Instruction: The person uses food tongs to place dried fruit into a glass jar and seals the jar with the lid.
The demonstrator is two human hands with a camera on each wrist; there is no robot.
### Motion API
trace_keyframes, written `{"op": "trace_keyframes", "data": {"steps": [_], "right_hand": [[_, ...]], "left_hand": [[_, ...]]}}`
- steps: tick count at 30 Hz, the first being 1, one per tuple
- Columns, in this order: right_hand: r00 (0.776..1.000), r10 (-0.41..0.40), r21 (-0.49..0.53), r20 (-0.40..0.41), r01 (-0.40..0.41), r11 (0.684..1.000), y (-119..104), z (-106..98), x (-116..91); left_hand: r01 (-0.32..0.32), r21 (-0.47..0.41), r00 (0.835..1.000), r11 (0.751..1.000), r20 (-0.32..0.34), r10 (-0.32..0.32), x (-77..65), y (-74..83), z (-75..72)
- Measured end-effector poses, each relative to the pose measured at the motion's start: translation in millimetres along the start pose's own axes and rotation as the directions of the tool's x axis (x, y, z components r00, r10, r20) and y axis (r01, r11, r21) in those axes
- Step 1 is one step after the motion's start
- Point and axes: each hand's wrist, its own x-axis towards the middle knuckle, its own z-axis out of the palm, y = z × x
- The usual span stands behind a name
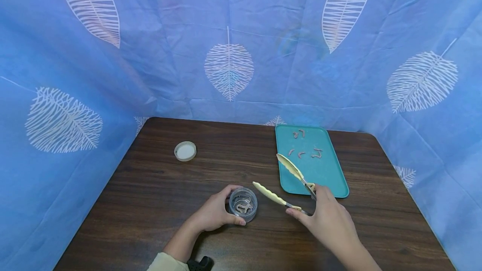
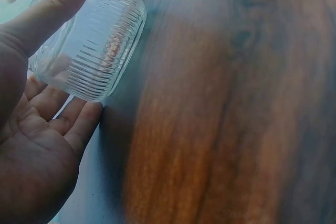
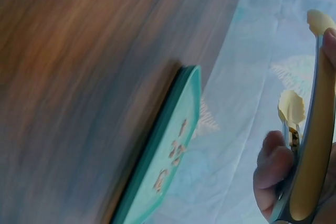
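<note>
My left hand (image 1: pixel 214 212) grips a small clear ribbed jar (image 1: pixel 255 205), thumb on the near side and fingers round the far side. Several pale, curled worm-like pieces (image 1: pixel 244 207) lie inside the uncovered jar. In the left wrist view the jar's ribbed wall (image 2: pixel 97 59) shows under the thumb, close above the wood. My right hand (image 1: pixel 335 221) holds tongs with cream-yellow tips (image 1: pixel 291 166), their arms spread apart with nothing between them. One tip hangs over the left edge of a teal tray (image 1: pixel 324 177); the other points toward the jar. Several pinkish curled pieces (image 1: pixel 301 154) lie on the tray.
A round lid (image 1: pixel 185 151) with a white inside lies at the back left of the dark wooden table (image 1: pixel 150 204). Blue cloth (image 1: pixel 169 62) with white leaf prints hangs behind and at both sides. A black wrist strap (image 1: pixel 201 263) sits by the left sleeve.
</note>
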Motion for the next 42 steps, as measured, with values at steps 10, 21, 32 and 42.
{"op": "trace_keyframes", "data": {"steps": [10,21,32,42], "right_hand": [[0.995,0.078,0.042,0.065,-0.08,0.996,29.1,-0.4,17.3],[0.99,0.123,0.045,0.076,-0.127,0.991,64.5,-1.2,36.9],[0.961,0.245,0.037,0.127,-0.251,0.967,102.9,11.0,52.2],[0.952,0.266,-0.005,0.15,-0.268,0.963,123.9,16.0,70.9]], "left_hand": [[0.013,-0.011,1.0,1.0,0.008,-0.013,-1.5,0.7,-1.1],[0.003,-0.025,1.0,1.0,0.017,-0.003,-1.5,-1.8,-0.7],[0.014,-0.02,0.999,1.0,0.036,-0.013,-0.7,-0.9,-1.5],[0.016,-0.049,0.999,0.999,0.034,-0.014,2.7,0.7,-3.2]]}}
